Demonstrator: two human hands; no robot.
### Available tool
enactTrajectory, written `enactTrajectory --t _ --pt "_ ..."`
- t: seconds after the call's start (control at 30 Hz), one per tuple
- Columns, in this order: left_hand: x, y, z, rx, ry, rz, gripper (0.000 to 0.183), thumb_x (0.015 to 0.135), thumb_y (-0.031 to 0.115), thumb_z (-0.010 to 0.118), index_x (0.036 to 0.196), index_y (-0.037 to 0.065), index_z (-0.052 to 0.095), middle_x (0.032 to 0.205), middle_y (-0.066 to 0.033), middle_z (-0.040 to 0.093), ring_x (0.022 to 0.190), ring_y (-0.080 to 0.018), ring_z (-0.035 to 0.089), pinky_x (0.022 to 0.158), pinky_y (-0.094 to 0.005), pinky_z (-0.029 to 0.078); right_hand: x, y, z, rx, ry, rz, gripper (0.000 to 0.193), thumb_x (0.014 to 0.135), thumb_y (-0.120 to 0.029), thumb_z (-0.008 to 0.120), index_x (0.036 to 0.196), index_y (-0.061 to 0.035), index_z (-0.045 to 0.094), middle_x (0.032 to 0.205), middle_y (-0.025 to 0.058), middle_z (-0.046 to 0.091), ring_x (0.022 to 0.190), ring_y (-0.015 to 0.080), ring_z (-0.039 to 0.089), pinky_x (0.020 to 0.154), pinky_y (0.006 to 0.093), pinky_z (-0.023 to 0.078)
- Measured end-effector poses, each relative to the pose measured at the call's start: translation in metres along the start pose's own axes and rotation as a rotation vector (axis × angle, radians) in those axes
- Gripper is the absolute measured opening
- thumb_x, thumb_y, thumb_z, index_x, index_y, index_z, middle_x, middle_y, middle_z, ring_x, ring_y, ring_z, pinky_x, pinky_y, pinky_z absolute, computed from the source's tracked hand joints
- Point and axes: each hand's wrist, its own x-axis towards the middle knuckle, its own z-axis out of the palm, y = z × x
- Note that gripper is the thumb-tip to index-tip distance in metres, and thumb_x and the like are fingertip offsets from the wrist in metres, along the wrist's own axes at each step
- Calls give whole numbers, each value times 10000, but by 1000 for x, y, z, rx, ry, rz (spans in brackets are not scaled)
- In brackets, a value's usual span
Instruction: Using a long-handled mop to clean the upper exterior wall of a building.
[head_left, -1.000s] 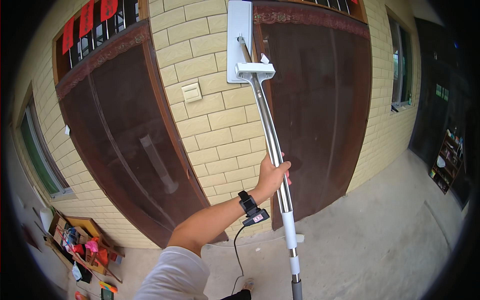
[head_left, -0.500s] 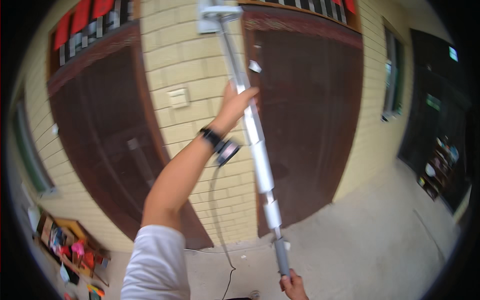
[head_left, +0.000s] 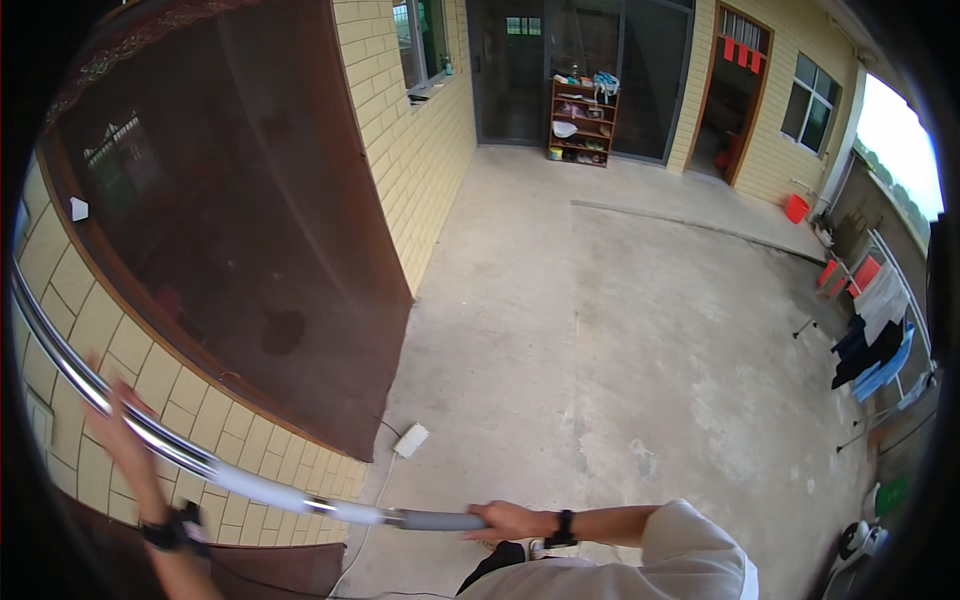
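A long shiny metal pole (head_left: 165, 440) with white sleeves slants from the left edge down to the lower middle. My right hand (head_left: 508, 521) is closed round the grey grip (head_left: 440, 520) at its near end. Farther up, my left hand (head_left: 122, 435) is blurred but has the pole between thumb and fingers. Dark straps circle both wrists; a small dark device (head_left: 190, 520) sits at the left one. The pole's far end runs out of the picture.
Close on the left are a brown screened doorway (head_left: 230, 220) and a yellow brick wall (head_left: 430, 150). A white power strip (head_left: 411, 440) and cord lie on the concrete floor (head_left: 500, 350). A shoe rack (head_left: 580, 120) stands at the back; a laundry rack (head_left: 915, 310) is at right.
My view has swung right, from the doorways to the open yard. The pole has tipped from near upright to a low slant leftward, its flat white head now out of view.
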Motion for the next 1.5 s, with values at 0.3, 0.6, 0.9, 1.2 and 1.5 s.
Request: enactTrajectory --t 0.3,0.6,0.9,1.2,1.5 --pt "156 76 -21 14 -130 115 539 952 274 703 1390 39 493 690 35 548 523 -50 541 494 -182 451 65 -92 -1 321 217 -360 477 848 -149 815 1237 -18 572 904 175 683 766 301 691 684 385 532" --pt "60 73 23 -32 -141 5 572 930 209 699 1379 -9 418 681 -20 585 514 -104 582 479 -237 519 36 -8 -10 339 101 -170 263 818 -147 850 929 7 668 792 66 640 671 131 583 598 284 471" --pt "-3 66 53 70 -113 -116 581 943 253 687 1375 -30 421 711 -37 613 563 -114 608 515 -235 504 -27 26 -44 324 68 -60 309 829 -194 830 1020 -18 663 741 73 636 672 130 585 621 307 486" --pt "-120 3 119 37 -50 -269 520 963 193 640 1387 -31 438 768 -47 586 643 -116 612 529 -254 510 -90 165 -64 200 30 94 363 816 -344 818 882 -14 681 756 152 645 665 255 620 648 382 495" --pt "-97 -4 117 -74 -42 -194 424 870 -12 606 1251 6 419 835 -80 589 582 -167 620 508 -301 526 -64 137 -58 67 36 203 398 819 -353 858 895 8 708 706 79 678 651 133 609 657 336 528"
